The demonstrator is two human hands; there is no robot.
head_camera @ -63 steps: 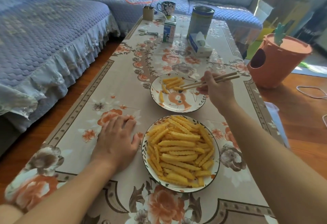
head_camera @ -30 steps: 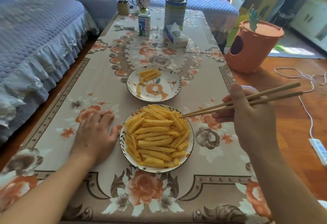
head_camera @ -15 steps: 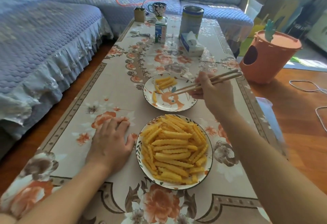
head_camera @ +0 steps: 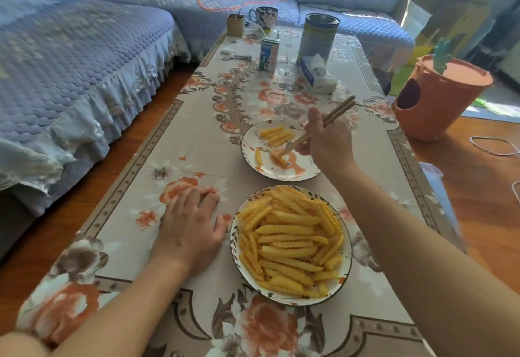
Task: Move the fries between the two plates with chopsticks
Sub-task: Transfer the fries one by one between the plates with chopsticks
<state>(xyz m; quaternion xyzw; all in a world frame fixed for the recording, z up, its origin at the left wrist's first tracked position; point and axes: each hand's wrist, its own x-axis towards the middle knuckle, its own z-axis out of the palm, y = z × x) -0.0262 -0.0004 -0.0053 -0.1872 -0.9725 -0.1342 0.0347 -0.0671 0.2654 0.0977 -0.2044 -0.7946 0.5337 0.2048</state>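
The near plate (head_camera: 347, 246) sat close to the front edge of the surface (head_camera: 197, 142), heaped with crinkle-cut fries (head_camera: 289, 241). The left hand (head_camera: 191, 227) lay flat on the floral cloth just beside that plate's left rim, fingers extended and holding nothing, in the same position as in every earlier frame.

Beyond it, the far plate (head_camera: 292, 177) carried a small row of fries along its upper left, one separate fry near its left rim, and one fry (head_camera: 280, 158) at the centre. The right hand (head_camera: 327, 142) gripped the chopsticks (head_camera: 318, 128), fingers curled round their shafts. The tips were lowered onto the centre fry. Half a second earlier the tips had been held above this plate; one second earlier the hand had been at the near plate with the tips over the heap.

Judgement: one fry had just been carried from the near plate and was being set down on the far plate. Whether the tips had already released it could not be determined. The heap on the near plate was barely reduced, so the transfer was at an early stage.

Farther back stood a milk carton (head_camera: 268, 54), a tin (head_camera: 319, 37), a tissue pack (head_camera: 316, 75) and a mug (head_camera: 264, 17).
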